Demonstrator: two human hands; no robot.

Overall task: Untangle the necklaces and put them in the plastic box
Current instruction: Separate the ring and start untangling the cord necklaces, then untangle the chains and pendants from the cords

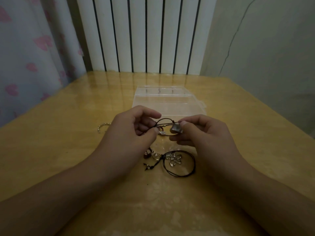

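Observation:
A black cord necklace (166,119) with a grey pendant (175,128) is held just above the table between both hands. My left hand (134,128) pinches the cord's left end. My right hand (202,132) pinches the cord beside the grey pendant. Below them on the table lies a second black cord necklace (189,169) with a silver flower pendant (173,159), its loop partly under my right wrist. A clear plastic box (168,101) lies open behind the hands.
Small silver and reddish trinkets (153,155) lie left of the flower pendant. A silver bangle (102,126) rests left of my left hand. The wooden table (59,142) ends at a white radiator (144,34) behind and a curtain at left.

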